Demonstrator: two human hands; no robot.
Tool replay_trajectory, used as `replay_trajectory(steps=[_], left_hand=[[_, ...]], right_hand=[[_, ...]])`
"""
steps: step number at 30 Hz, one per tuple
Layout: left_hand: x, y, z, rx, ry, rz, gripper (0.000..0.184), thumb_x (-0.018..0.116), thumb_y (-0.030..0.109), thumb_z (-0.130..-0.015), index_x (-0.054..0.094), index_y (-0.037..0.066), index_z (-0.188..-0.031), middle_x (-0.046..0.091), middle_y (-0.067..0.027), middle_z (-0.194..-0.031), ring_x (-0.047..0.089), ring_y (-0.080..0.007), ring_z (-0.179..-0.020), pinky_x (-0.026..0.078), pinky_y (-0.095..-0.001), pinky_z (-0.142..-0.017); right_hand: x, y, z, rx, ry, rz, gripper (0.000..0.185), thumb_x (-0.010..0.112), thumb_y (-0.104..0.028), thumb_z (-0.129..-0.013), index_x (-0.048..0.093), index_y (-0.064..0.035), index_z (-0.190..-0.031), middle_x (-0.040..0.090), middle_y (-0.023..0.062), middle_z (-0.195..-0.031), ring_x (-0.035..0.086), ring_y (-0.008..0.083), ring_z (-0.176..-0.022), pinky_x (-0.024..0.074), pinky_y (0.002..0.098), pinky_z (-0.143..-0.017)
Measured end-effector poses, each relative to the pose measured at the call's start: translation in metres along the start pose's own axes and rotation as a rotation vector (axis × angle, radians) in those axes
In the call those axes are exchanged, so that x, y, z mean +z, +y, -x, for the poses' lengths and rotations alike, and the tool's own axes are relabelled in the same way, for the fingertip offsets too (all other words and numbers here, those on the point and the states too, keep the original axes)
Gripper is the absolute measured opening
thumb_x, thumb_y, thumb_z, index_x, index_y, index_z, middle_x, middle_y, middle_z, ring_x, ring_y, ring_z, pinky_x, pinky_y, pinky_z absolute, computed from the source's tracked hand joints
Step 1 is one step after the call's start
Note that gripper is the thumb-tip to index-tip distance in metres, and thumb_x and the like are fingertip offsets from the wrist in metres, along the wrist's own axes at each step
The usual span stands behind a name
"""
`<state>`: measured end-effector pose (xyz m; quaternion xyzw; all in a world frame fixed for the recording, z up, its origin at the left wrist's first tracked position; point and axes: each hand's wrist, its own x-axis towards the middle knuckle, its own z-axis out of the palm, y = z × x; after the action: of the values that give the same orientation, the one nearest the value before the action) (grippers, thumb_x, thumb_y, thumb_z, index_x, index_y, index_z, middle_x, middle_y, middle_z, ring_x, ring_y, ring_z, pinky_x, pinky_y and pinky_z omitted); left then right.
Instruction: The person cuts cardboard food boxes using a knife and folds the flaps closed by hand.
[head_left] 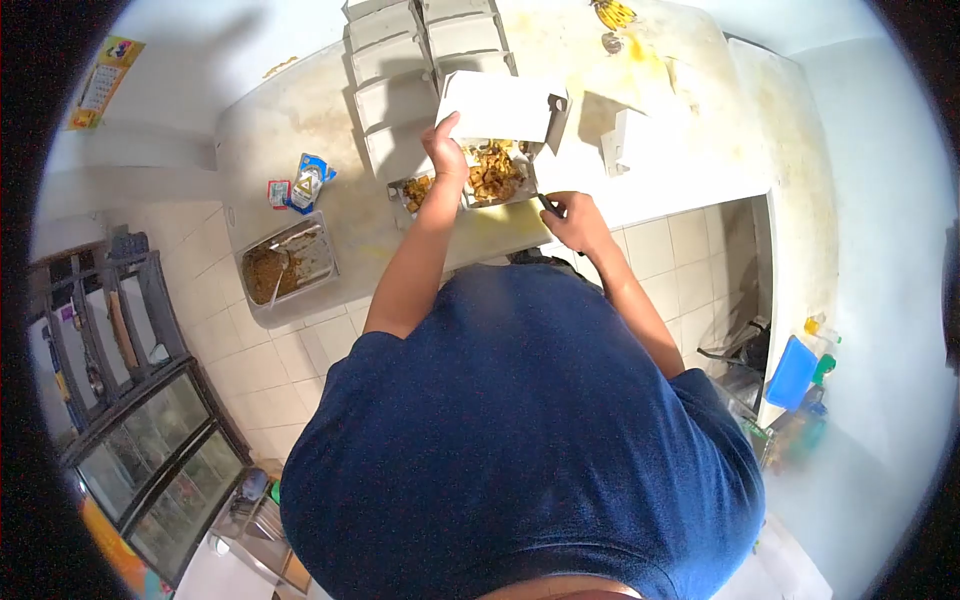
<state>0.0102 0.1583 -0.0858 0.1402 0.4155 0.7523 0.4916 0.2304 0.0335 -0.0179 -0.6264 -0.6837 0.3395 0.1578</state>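
Note:
A white paper food box [503, 106] stands at the counter's front edge with its lid raised, and browned food pieces [495, 172] fill its tray. My left hand [447, 158] grips the box at its left side, thumb up against the lid. At the box's front right corner, my right hand [576, 222] is closed round a slim black tool [549, 205]; its kind is too small to make out. Behind my left wrist is a second food box [411, 192], partly hidden, with similar food in it.
Several pale boxes [391, 60] stand in rows at the back of the counter [350, 240]. A metal pan [290, 258] of brown food with a spoon stands at the left, near a blue packet [311, 182]. Folded white card [625, 142] lies right, bananas [614, 14] farther back.

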Motion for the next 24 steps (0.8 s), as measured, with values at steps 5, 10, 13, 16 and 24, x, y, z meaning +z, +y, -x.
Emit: replay_trajectory(steps=[5,10,13,16,24], left_hand=[[0.001,0.001,0.0,-0.026,0.052,0.061,0.017,0.071,0.01,-0.072,0.067,-0.002,-0.085,0.067,-0.0067,-0.091,0.06,-0.018,-0.087,0.044,-0.0308,-0.086],[0.002,-0.003,-0.002,-0.032,0.058,0.093,0.018,0.071,0.011,-0.072,0.066,0.0,-0.085,0.066,-0.0065,-0.092,0.06,-0.0188,-0.089,0.044,-0.0314,-0.087],[0.005,-0.004,-0.001,-0.037,0.051,0.125,0.018,0.071,0.011,-0.072,0.066,0.0,-0.085,0.066,-0.0062,-0.092,0.06,-0.0191,-0.09,0.043,-0.0317,-0.087],[0.007,0.001,-0.001,-0.019,0.033,0.117,0.019,0.071,0.011,-0.072,0.066,0.0,-0.086,0.066,-0.006,-0.092,0.06,-0.0192,-0.09,0.043,-0.0321,-0.088],[0.009,0.006,0.001,-0.046,0.056,0.116,0.016,0.071,0.011,-0.072,0.064,0.0,-0.083,0.065,-0.0071,-0.09,0.061,-0.0187,-0.089,0.045,-0.033,-0.087]], right_hand=[[-0.028,-0.014,0.014,0.035,0.003,-0.002,0.039,0.068,-0.022,-0.077,0.07,0.0019,-0.108,0.068,0.0254,-0.083,0.068,0.0362,-0.078,0.0533,0.0403,-0.074],[-0.037,-0.015,0.014,0.059,0.047,0.077,0.035,0.067,-0.02,-0.078,0.07,0.0013,-0.105,0.068,0.0255,-0.086,0.067,0.0386,-0.081,0.0533,0.0429,-0.075],[-0.027,-0.005,0.013,0.032,0.049,0.119,0.036,0.067,-0.021,-0.078,0.07,-0.0016,-0.108,0.068,0.0237,-0.094,0.066,0.0393,-0.087,0.0529,0.0446,-0.079],[-0.034,-0.009,0.013,0.068,-0.025,0.126,0.036,0.068,-0.022,-0.078,0.07,-0.0044,-0.11,0.067,0.0221,-0.099,0.065,0.0385,-0.093,0.0519,0.0451,-0.083],[-0.035,-0.002,0.004,0.008,0.007,0.1,0.036,0.068,-0.022,-0.077,0.071,-0.0049,-0.109,0.067,0.0208,-0.097,0.064,0.0381,-0.092,0.0519,0.0445,-0.082]])
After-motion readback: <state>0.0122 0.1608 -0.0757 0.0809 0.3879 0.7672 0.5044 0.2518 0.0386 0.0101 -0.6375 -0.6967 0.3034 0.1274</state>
